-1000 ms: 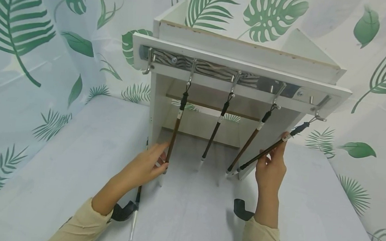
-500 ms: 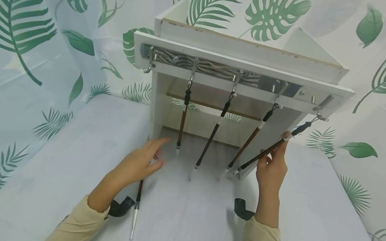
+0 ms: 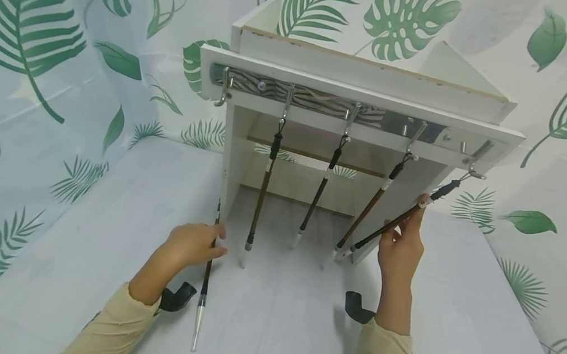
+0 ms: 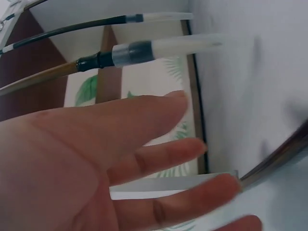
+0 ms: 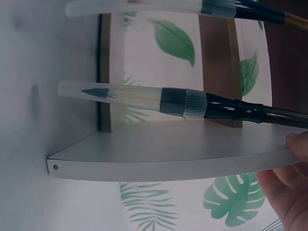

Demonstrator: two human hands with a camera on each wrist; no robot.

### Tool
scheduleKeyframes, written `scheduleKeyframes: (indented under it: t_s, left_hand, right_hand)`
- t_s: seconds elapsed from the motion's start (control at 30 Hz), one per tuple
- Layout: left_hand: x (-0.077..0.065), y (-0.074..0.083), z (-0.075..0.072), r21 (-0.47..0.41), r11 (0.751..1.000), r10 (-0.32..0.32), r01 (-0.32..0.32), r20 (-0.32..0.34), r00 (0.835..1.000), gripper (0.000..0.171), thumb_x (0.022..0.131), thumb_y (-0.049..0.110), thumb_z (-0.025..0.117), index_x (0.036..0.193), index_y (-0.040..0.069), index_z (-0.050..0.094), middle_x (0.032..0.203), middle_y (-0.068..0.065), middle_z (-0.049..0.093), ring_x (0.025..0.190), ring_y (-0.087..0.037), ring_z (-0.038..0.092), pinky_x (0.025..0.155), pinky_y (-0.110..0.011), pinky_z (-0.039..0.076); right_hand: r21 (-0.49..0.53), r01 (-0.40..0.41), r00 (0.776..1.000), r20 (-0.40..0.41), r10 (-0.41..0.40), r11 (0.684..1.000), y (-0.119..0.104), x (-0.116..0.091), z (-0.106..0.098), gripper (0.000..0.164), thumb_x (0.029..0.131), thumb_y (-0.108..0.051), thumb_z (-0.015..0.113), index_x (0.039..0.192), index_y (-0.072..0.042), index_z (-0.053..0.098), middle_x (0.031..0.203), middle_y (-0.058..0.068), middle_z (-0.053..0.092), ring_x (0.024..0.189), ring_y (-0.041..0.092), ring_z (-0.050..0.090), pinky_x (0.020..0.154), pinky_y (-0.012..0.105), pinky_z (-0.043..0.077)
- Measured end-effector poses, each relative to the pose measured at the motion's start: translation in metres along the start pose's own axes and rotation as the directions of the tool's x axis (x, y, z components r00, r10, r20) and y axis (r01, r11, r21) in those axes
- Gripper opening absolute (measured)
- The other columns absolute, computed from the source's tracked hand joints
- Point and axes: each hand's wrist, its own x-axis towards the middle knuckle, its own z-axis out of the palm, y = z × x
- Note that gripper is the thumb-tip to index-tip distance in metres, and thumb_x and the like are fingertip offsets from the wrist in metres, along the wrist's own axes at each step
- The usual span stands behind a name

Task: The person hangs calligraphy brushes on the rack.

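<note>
Several calligraphy brushes with clear tip caps hang by loops from the hooks of a white rack (image 3: 365, 114). My right hand (image 3: 400, 257) pinches the rightmost hanging brush (image 3: 444, 190) along its handle; its capped dark tip (image 5: 96, 92) shows in the right wrist view. Another brush (image 3: 205, 282) lies on the table at the left. Over its upper part is my left hand (image 3: 188, 244), fingers loosely extended and thumb apart; whether they touch it cannot be told. The leftmost hanging brush (image 3: 264, 189) hangs free just right of that hand.
A white open-framed stand (image 3: 231, 167) carries the hook rail, its lower edge meeting the pale table (image 3: 276, 317). The leftmost hook (image 3: 224, 87) bears no brush. Leaf-patterned cloth (image 3: 541, 182) covers the walls behind and beside it.
My left hand has let go of the leftmost hanging brush and moved down-left to the brush on the table. The released brush has swung. My right hand has kept its hold.
</note>
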Motion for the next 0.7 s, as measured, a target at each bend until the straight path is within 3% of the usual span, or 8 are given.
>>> scheduleKeyframes:
  t_s: [0.23,0.47,0.7]
  left_hand:
    - [0.007,-0.005,0.013,0.019,1.000,-0.013,0.011,0.104,0.995,0.032,0.080,0.031,0.069,0.102,0.008,0.063,0.075,-0.004,0.065,0.062,-0.015,0.051,0.049,-0.026,0.040]
    - [0.009,-0.009,0.019,0.073,0.997,-0.047,0.040,0.102,0.994,0.027,0.075,0.027,0.074,0.086,0.007,0.059,0.062,0.000,0.056,0.056,-0.015,0.048,0.047,-0.025,0.037]
    - [0.009,-0.012,0.020,0.103,0.993,-0.076,0.063,0.129,0.989,0.026,0.076,0.027,0.073,0.081,0.006,0.058,0.060,-0.002,0.055,0.053,-0.014,0.047,0.045,-0.023,0.036]
  right_hand:
    - [0.000,-0.011,1.000,0.003,0.011,1.000,0.000,0.000,0.000,0.077,0.088,0.006,0.042,0.146,-0.031,0.007,0.134,0.021,0.046,0.116,0.043,0.049,0.086,0.054,0.048]
    - [0.003,-0.010,1.000,0.004,0.010,1.000,0.001,0.000,0.000,0.077,0.089,0.006,0.042,0.146,-0.031,0.007,0.135,0.020,0.046,0.115,0.043,0.050,0.086,0.054,0.048]
    - [0.004,-0.004,1.000,0.005,0.004,1.000,0.001,0.000,0.001,0.079,0.089,0.006,0.042,0.146,-0.034,0.005,0.137,0.017,0.044,0.115,0.042,0.050,0.086,0.053,0.048]
